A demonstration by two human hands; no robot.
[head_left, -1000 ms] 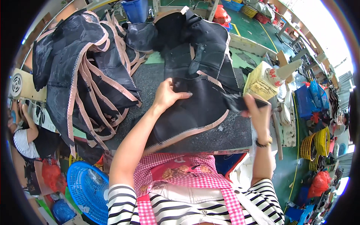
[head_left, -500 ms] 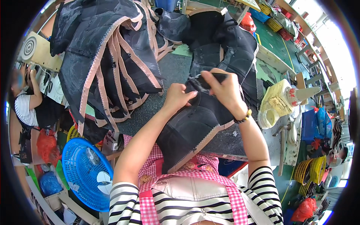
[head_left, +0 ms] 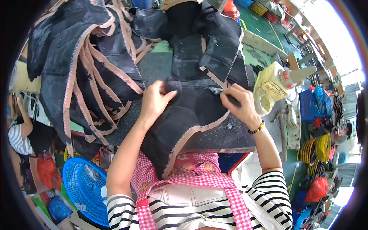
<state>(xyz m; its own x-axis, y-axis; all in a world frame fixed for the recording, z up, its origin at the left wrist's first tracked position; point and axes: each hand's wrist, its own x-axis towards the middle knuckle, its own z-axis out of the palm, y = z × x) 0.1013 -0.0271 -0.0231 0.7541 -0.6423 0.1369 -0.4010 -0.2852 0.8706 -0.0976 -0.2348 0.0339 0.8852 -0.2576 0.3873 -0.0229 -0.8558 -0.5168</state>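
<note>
Snugly curled right fingers (head_left: 234, 92) around a brush (head_left: 233, 101)

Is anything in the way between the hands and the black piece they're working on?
Nothing visible is between the left hand and the black piece: it grips the piece's upper left part. For the right hand, only the dark brush-like tool it holds comes between, its pale end at the piece's upper right.
</note>
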